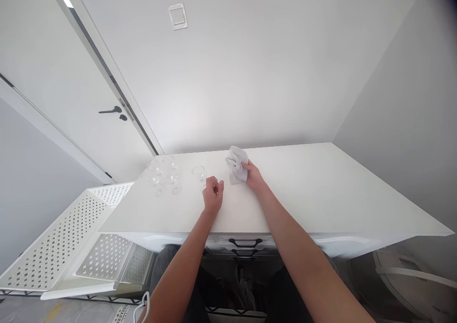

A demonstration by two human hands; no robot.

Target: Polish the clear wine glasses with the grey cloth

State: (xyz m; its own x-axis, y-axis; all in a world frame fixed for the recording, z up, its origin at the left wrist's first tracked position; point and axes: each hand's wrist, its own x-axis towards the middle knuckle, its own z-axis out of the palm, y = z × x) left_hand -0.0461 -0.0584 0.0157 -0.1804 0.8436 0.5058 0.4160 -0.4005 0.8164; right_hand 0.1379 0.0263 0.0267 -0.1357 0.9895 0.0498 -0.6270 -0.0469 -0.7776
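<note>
Left hand (213, 196) sat beside glass (199, 172), fingers half-curled (grip unclear); right hand (254, 176), right of glass, pinched cloth (236, 165). Knuckle nudge risked toppling glass.

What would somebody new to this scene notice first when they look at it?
Probably the right hand with the crumpled pale cloth near the back edge of the white countertop, and the left hand beside it, by a lone clear glass. Next, perhaps, the cluster of clear glasses at the countertop's left end, and the dark door handle beyond.
</note>
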